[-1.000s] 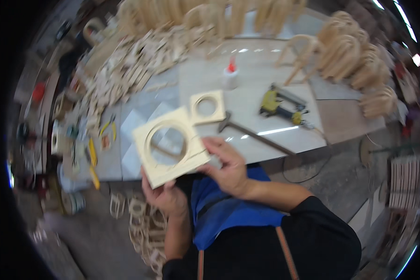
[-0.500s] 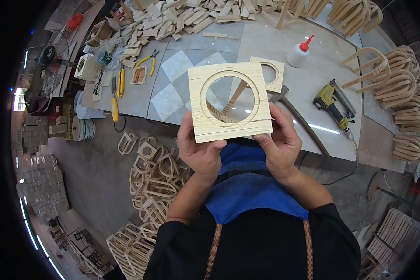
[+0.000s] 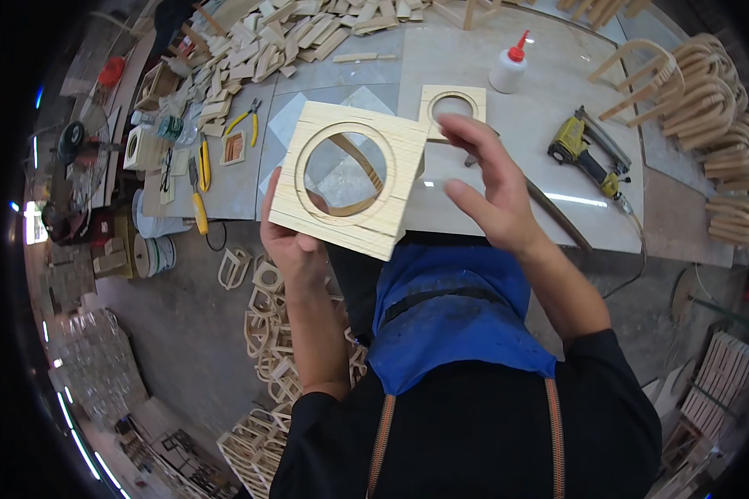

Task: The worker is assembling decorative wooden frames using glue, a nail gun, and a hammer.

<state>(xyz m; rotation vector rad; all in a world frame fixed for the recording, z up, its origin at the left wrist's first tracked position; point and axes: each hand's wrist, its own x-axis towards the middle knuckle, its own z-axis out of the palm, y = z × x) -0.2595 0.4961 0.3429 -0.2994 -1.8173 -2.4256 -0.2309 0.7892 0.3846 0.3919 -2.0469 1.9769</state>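
A pale wooden box with a large round hole in its square face is raised above the near edge of the table. My left hand grips it at its left and lower side, the fingers partly hidden behind it. The box is tilted, and a curved strip of wood shows through the hole. Apart from it, to the right, my right hand is empty with its fingers spread. Behind that hand lie a smaller wooden square with a round opening and a hammer, its head mostly covered.
A white bottle with a red nozzle and a yellow-black nail gun rest on the table. Yellow-handled pliers lie left. Wood strips pile up behind; curved wooden pieces stack at right, others on the floor.
My right hand has let go of the box and moved off to its right, opening. The box has shifted left and turned in my left hand, showing its right side.
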